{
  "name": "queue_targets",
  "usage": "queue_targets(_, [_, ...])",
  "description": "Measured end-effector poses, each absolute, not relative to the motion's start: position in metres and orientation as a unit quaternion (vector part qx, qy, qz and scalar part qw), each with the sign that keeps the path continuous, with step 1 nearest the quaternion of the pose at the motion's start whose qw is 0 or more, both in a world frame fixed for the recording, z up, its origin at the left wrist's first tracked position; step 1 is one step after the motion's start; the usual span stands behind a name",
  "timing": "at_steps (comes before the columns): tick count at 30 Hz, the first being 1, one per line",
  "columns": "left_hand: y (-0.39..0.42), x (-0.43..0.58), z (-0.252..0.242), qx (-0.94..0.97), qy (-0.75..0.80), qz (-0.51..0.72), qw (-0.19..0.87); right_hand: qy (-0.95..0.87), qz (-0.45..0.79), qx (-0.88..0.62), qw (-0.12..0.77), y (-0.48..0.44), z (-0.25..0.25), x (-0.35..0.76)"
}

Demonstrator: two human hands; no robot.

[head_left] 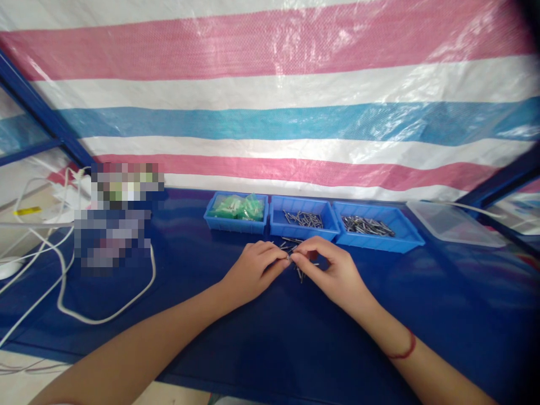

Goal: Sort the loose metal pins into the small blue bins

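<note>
L hand (pixel 252 270) & R hand (pixel 335 275) pinching sm. metal pc (pixel 289 257) btwn fingertips, shape too tiny to tell from here, loose metal pins (pixel 301 274) lying just beside on blue tabletop (pixel 270 337), 3 blue bins (pixel 295 229) standing behind, leftmost holding green pkts (pixel 251 208).

Bright overall, light diffuse. White glare on striped woven plastic sheet (pixel 291 124), strongest in creases at upper right; main source probably overhead, beyond frame. Blue tabletop (pixel 261 349) much darker, soft sheen toward left side. Wide-angle distortion bows sheet's stripes, stretches left forearm (pixel 147 337) and right forearm (pixel 392 332) toward lower corners. Right edge sinks into black vignette. Coarse pixel blocks (pixel 112 236) mask patch at left. Small metal pins (pixel 301 273) near fingertips (pixel 282 255) slightly soft, fine detail smeared.
</note>
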State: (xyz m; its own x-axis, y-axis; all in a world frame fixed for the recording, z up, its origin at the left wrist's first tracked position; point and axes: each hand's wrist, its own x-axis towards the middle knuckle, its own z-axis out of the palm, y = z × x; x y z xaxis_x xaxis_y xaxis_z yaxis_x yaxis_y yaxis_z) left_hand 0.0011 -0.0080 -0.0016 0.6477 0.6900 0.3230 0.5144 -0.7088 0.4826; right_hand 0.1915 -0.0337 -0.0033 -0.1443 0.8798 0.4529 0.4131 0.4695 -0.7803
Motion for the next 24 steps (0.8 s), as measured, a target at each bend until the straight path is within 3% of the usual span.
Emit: queue_targets(24, [-0.0063,0.001,-0.0011,0.861,0.355,0.303,0.199,-0.713,0.253,-0.439,0.485,-0.0343,-0.0033,0.1896])
